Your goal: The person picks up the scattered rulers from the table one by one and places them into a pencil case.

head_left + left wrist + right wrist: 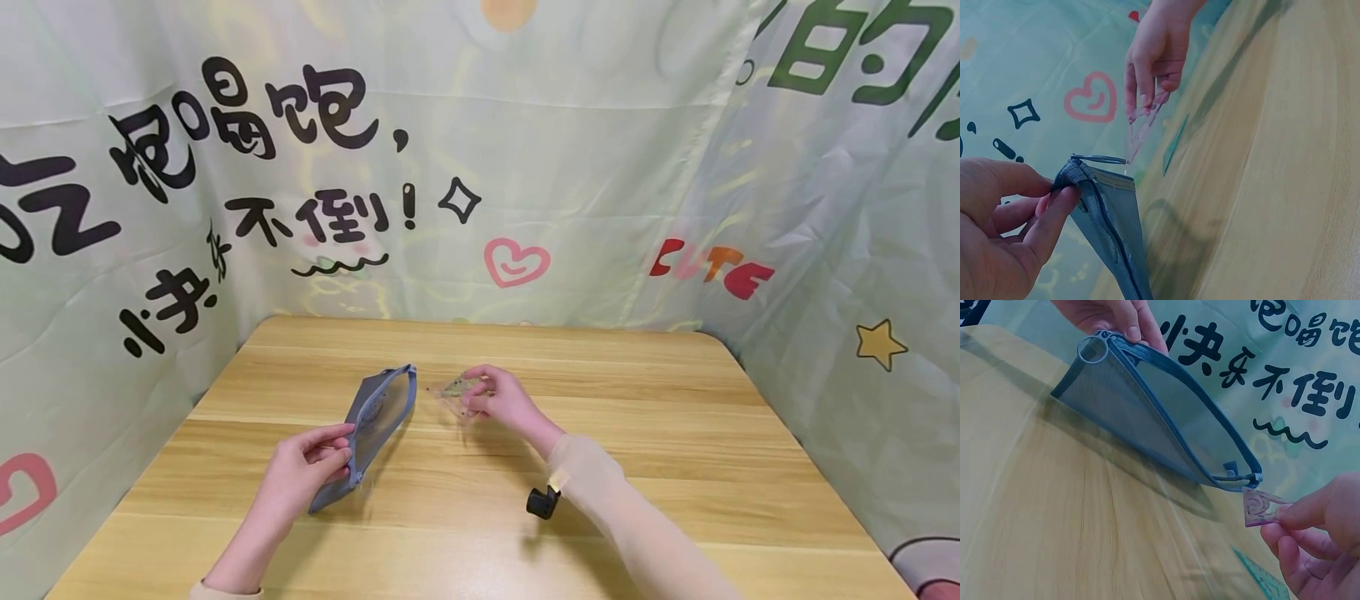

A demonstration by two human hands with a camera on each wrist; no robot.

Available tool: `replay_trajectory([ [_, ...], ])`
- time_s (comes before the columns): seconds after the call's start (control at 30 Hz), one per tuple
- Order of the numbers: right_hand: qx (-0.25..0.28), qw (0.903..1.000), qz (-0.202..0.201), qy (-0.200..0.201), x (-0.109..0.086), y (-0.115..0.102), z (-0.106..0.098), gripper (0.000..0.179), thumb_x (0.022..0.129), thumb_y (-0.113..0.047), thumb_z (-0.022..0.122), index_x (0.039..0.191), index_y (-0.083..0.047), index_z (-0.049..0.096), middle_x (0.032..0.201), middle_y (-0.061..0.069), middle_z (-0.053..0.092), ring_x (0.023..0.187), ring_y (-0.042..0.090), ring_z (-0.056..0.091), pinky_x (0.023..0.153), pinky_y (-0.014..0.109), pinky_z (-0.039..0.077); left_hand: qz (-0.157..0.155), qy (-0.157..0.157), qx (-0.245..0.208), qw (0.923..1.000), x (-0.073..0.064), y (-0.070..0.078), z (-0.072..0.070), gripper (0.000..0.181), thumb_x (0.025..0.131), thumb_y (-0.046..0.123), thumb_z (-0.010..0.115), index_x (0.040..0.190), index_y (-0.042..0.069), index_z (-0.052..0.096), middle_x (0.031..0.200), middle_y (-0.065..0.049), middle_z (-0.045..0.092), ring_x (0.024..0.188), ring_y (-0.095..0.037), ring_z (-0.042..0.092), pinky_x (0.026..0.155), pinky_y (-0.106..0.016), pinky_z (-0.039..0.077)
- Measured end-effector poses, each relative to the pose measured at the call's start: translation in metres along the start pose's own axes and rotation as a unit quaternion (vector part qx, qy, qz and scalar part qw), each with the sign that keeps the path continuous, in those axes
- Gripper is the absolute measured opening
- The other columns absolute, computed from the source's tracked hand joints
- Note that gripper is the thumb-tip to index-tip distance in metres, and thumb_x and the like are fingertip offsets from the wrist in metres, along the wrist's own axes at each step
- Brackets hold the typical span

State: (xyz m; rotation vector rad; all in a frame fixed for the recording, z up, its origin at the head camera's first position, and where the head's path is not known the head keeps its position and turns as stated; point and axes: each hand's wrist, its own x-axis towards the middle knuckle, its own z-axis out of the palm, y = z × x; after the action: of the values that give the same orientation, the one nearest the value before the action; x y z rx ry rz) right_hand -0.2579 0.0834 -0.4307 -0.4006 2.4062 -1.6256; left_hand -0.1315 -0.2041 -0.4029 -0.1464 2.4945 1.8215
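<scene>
- Where the head view looks down on the wooden table (675, 433), a grey mesh zipper pouch (372, 427) stands on its edge, its long axis running from near-left to far-right, with the far end toward the backdrop (600, 167).
- Pinching the near end of the pouch, the left hand (303, 469) has thumb and fingers curled round the zipper edge.
- Just right of the pouch's far end, the right hand (501, 400) grips a clear plastic triangle ruler (457, 392) with curled fingers; the ruler is pale and hard to make out here.
- A small black device (543, 502) sits at the right wrist, beside a sheer sleeve (600, 492).
- Seen by the left wrist camera, the left hand (1004, 231) pinches the pouch's (1110, 237) top corner between thumb and forefinger, by a ring pull (1097, 159); the pouch's lower end is cut off at the frame's bottom.
- Beyond it, the right hand (1157, 50) holds the pinkish triangle ruler (1144, 125) hanging point down, apart from the pouch; a green ruler (1174, 145) lies on the table near it.
- From the right wrist view, the pouch (1154, 419) slants from upper left to lower right, zipper edge uppermost, with the left hand's fingers (1125, 319) on its high end, partly cut off.
- Right-hand fingers (1316, 531) pinch the triangle ruler (1259, 506), whose corner touches or nearly touches the pouch's low end.
- At the bottom edge the green ruler (1263, 581) shows only in part.
</scene>
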Motion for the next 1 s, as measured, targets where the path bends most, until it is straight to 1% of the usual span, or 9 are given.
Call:
replay_trajectory([
  [0.2,0.025,0.9997,0.003,-0.004,0.003,-0.005,0.006,0.040,0.091,-0.001,0.066,0.130,-0.002,0.057,0.102,0.022,0.071,0.071,0.013,0.068,0.072,0.042,0.063,0.002,-0.001,0.000,1.0000,0.000,0.000,0.000,0.040,0.093,0.000,0.063,0.132,-0.005,0.058,0.103,-0.010,0.064,0.080,-0.002,0.064,0.075,-0.021,0.062],
  [0.5,0.047,0.9987,0.018,-0.011,0.010,-0.011,0.018,0.040,0.091,0.001,0.065,0.130,-0.001,0.057,0.106,0.024,0.070,0.069,0.012,0.067,0.077,0.043,0.064,0.001,0.001,0.000,1.0000,0.000,0.002,0.001,0.040,0.092,-0.001,0.063,0.132,-0.006,0.059,0.102,-0.009,0.064,0.079,-0.002,0.064,0.074,-0.020,0.062],
  [0.6,0.053,0.9983,0.014,-0.017,0.013,-0.013,0.022,0.041,0.090,0.001,0.066,0.130,0.000,0.056,0.106,0.025,0.070,0.069,0.012,0.067,0.078,0.044,0.064,0.000,-0.001,-0.001,1.0000,0.000,0.002,0.001,0.040,0.092,-0.001,0.063,0.131,-0.006,0.059,0.101,-0.009,0.064,0.079,-0.002,0.064,0.074,-0.020,0.062],
  [0.83,0.065,0.9973,0.026,-0.021,0.019,-0.013,0.031,0.043,0.089,0.003,0.066,0.131,0.000,0.056,0.105,0.023,0.070,0.071,0.012,0.067,0.080,0.042,0.064,-0.002,0.001,0.000,1.0000,0.000,0.003,0.002,0.040,0.092,-0.002,0.063,0.131,-0.007,0.059,0.100,-0.009,0.064,0.078,-0.002,0.064,0.073,-0.020,0.062],
  [1.0,0.076,0.9962,0.034,-0.026,0.022,-0.018,0.036,0.044,0.088,0.002,0.067,0.131,0.000,0.056,0.106,0.023,0.070,0.071,0.012,0.067,0.081,0.041,0.064,-0.001,0.003,-0.001,1.0000,0.000,0.003,0.002,0.039,0.092,-0.002,0.063,0.131,-0.007,0.059,0.099,-0.007,0.064,0.078,-0.002,0.064,0.073,-0.020,0.062],
])
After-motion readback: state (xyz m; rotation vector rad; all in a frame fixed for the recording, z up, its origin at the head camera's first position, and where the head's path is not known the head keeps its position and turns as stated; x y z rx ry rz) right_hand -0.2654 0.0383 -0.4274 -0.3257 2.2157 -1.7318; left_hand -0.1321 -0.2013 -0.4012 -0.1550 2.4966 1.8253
